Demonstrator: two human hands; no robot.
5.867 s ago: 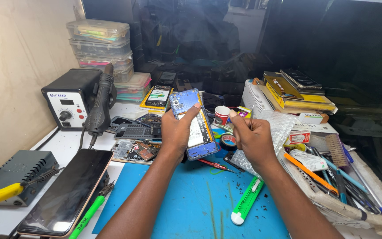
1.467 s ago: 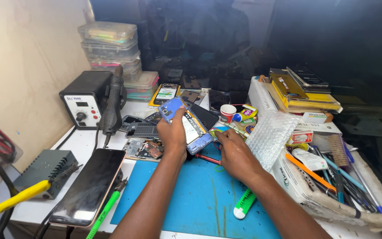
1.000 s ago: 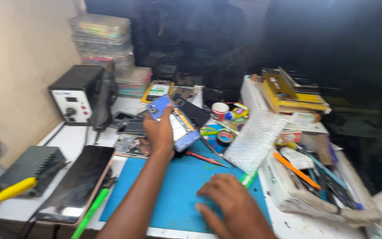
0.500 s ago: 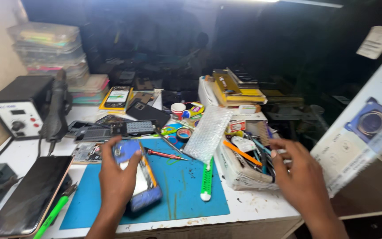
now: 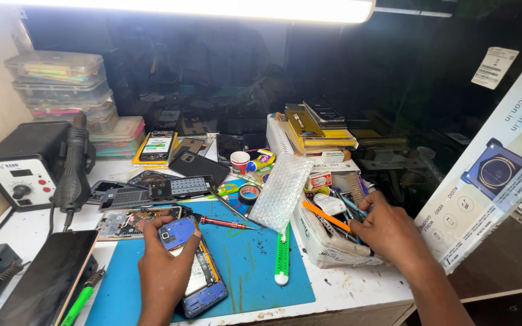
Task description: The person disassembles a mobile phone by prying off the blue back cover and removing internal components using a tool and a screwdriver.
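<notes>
The left hand (image 5: 163,271) grips an opened blue phone with bare insides (image 5: 193,268) over the blue mat (image 5: 255,265); its long axis points away. The right hand (image 5: 388,232), fingers curled, digs in a white tray of tools (image 5: 327,241), holding nothing I can see.

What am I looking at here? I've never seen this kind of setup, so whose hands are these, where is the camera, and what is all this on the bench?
There is no machine: a person works with bare hands, and the one camera sits on their head, looking down at a cluttered repair bench.

The left hand holds an opened blue phone with its insides showing, over a blue work mat. The right hand reaches into a white tray of tools and touches them; I cannot tell which tool it is gripping.

Also on the bench: a red screwdriver, a green-and-white tool, a sheet of bubble wrap, a black hot-air station at the left, and a dark phone screen.
</notes>
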